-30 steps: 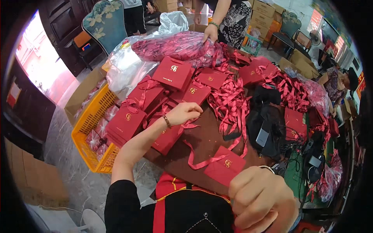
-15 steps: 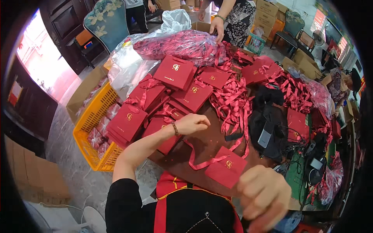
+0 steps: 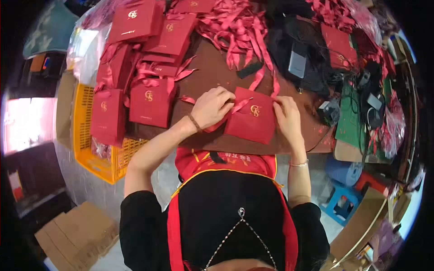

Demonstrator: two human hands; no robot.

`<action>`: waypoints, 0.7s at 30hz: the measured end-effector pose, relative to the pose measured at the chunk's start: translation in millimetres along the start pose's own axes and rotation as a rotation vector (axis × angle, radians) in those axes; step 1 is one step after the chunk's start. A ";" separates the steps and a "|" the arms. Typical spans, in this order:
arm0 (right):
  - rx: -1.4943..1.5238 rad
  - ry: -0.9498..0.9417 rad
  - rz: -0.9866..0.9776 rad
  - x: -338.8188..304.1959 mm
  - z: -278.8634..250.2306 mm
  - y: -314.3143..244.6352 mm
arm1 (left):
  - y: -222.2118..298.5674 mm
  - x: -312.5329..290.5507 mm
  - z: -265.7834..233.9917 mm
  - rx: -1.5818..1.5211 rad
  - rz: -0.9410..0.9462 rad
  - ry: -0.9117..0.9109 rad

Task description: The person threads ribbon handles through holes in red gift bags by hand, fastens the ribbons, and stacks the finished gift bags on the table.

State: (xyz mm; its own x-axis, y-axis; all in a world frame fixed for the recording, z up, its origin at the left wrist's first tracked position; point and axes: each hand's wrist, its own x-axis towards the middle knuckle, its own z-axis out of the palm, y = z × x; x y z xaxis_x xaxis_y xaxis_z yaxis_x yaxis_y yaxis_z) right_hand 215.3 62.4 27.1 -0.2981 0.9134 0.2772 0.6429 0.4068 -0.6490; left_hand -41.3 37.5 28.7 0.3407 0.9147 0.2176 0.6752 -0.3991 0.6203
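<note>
A flat red paper gift bag (image 3: 251,122) with a gold emblem lies near the table's front edge. At its upper left, the fingers of my left hand (image 3: 211,108) are pinched together on a red ribbon (image 3: 242,105) that runs over the bag's face. More of that ribbon trails under the hand. My right hand (image 3: 288,118) grips the bag's right edge between thumb and fingers; the fingertips are partly hidden. Left of them, several finished-looking red gift bags with ribbon handles, one upright bag (image 3: 150,106) closest, stand crowded together.
A heap of loose red ribbons (image 3: 233,27) lies at the back. A dark strip (image 3: 249,70) rests before it. At right are black cloth, a grey phone (image 3: 298,59) and cables. A yellow crate (image 3: 83,131) stands left of the table, a blue stool (image 3: 341,203) at lower right.
My view has tilted down toward the table edge. My right hand has come from the front right to the bag's right edge, and my left hand has reached the ribbon at its upper left.
</note>
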 end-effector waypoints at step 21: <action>-0.217 -0.200 -0.113 12.3 34.5 -12.2 | 9.8 -3.2 8.3 -0.119 -0.279 0.008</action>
State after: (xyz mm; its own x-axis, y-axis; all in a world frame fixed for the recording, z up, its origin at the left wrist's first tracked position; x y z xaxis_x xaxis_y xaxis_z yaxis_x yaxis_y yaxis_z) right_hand 179.5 68.2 14.0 -0.4955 0.8497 0.1804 0.7266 0.5192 -0.4499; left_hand -30.3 30.1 27.9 0.1474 0.9886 0.0316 0.6604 -0.1222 0.7409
